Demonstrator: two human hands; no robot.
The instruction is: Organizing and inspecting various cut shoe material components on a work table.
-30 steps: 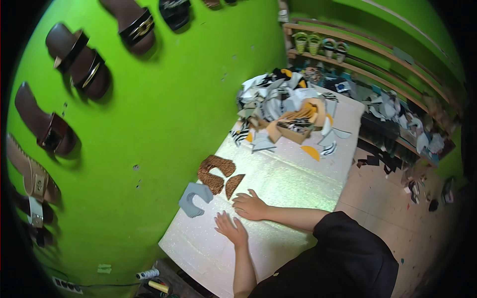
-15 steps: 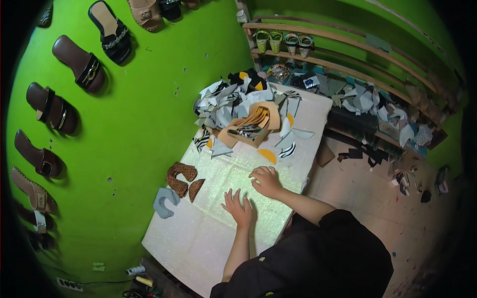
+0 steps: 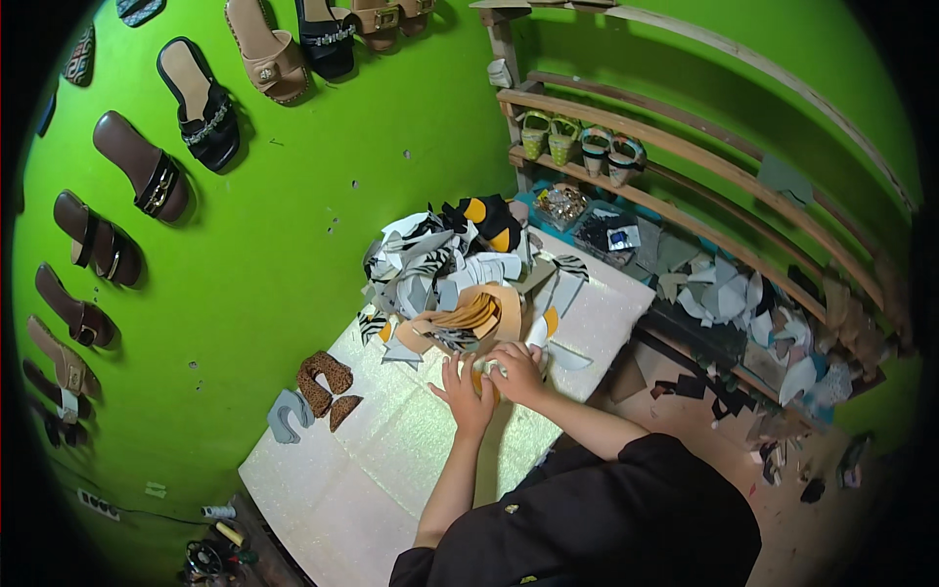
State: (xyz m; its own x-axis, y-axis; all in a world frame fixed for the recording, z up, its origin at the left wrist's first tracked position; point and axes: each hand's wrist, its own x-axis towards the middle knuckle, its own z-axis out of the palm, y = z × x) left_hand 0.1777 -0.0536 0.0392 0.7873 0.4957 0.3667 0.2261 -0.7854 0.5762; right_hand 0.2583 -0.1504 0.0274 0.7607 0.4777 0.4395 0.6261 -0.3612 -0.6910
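My left hand is over the middle of the table with its fingers spread, its thumb side against a yellow-orange half-moon piece. From the right, my right hand meets it, fingers bent down over the same piece; they hide most of it. Just beyond my hands stands a tan holder filled with yellow and zebra-striped cut pieces. White and yellow offcuts and a grey pointed piece lie beside my right hand. Leopard-print curved pieces and a grey U-shaped piece lie to the left.
A large heap of grey, white and zebra scraps covers the table's far end. Wooden racks with small shoes stand at the far right, above more scraps. Sandals hang on the green wall.
Both hands have moved away from me, up to the pieces by the tan holder, and come together over the yellow half-moon. The whole view has shifted, showing more of the racks.
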